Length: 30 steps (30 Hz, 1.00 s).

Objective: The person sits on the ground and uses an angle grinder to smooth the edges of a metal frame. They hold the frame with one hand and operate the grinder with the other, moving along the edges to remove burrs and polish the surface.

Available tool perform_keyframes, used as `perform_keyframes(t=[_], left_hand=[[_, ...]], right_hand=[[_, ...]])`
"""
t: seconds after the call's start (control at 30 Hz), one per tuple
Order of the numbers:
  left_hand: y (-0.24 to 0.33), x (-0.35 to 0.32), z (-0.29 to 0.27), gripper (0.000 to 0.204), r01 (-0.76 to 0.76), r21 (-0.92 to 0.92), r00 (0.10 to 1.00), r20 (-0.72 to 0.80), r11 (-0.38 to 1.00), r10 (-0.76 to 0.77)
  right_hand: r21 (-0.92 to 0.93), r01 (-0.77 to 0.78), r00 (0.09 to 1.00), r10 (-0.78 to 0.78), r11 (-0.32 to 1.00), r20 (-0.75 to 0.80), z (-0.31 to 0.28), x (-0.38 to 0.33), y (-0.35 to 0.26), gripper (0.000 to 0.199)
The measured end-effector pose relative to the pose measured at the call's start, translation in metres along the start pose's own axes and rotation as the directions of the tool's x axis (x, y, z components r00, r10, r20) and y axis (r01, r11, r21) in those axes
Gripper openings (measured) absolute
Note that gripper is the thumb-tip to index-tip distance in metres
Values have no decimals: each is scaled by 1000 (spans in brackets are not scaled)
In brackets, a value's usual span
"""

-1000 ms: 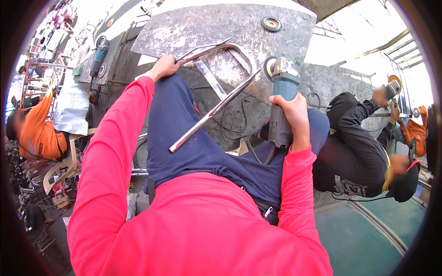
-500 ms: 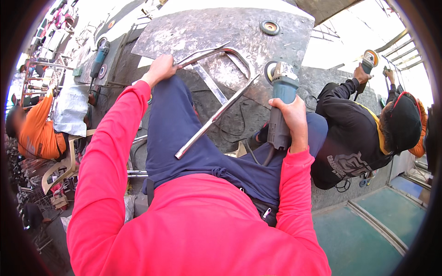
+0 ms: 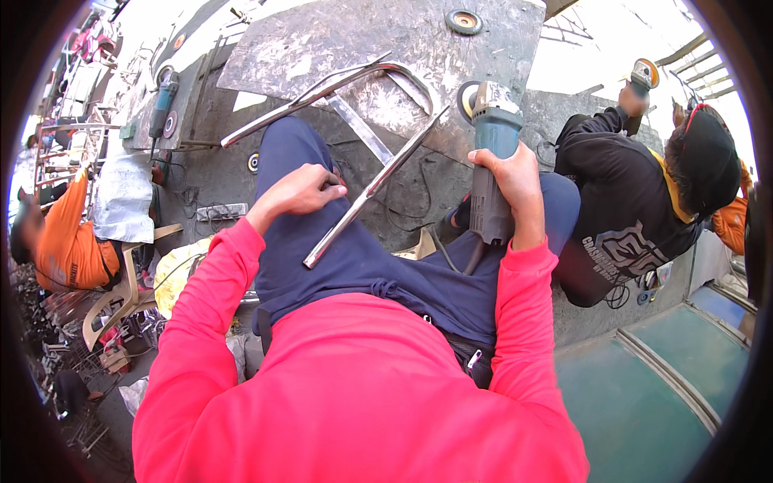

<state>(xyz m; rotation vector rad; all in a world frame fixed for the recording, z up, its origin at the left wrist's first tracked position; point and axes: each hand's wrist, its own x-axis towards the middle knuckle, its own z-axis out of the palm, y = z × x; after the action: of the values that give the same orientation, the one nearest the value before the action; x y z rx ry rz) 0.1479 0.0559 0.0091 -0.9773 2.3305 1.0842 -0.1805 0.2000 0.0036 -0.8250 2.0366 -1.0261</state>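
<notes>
Currently, a person's right hand (image 3: pixel 515 181) is wrapped around a blue-and-grey angle grinder (image 3: pixel 493 149) at the right thigh (image 3: pixel 557 208), its disc (image 3: pixel 465 101) just beside a bent metal frame (image 3: pixel 374 189). The frame lies over the left thigh (image 3: pixel 282 157) and reaches above the worktop (image 3: pixel 282 56). The left hand (image 3: pixel 304 191) sits at that thigh, loosely curled, thumb and fingers slightly apart, around nothing visible. With neither of the 2 hands gripping the frame, a shifting knee could tip it off. Should the disc, whose spin cannot be made out, touch the unsteadied tube, the metal could kick. The cord (image 3: pixel 475 259) could snag if the thighs close.
</notes>
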Motion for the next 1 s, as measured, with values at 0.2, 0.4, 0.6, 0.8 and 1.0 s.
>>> perform_keyframes(t=[0.2,0.4,0.6,0.8,1.0], left_hand=[[14,-21,43,47,63,-43,997,44,997,-61],[11,-54,1,64,138,-321,990,15,937,-140],[6,-78,-32,55,173,-551,982,32,817,-187],[7,-107,-67,86,-80,-627,996,-72,775,45],[-7,-104,-79,96,-396,-909,893,-349,131,283]], right_hand=[[24,-4,1000,4,1000,-1,2,3,1,47],[20,4,1000,-4,1000,4,3,1,2,51],[65,29,999,-28,997,-17,-1,1,3,50],[63,27,999,-26,998,-27,-1,-2,-2,45],[106,-24,1000,24,994,3,-2,1,-1,46]])
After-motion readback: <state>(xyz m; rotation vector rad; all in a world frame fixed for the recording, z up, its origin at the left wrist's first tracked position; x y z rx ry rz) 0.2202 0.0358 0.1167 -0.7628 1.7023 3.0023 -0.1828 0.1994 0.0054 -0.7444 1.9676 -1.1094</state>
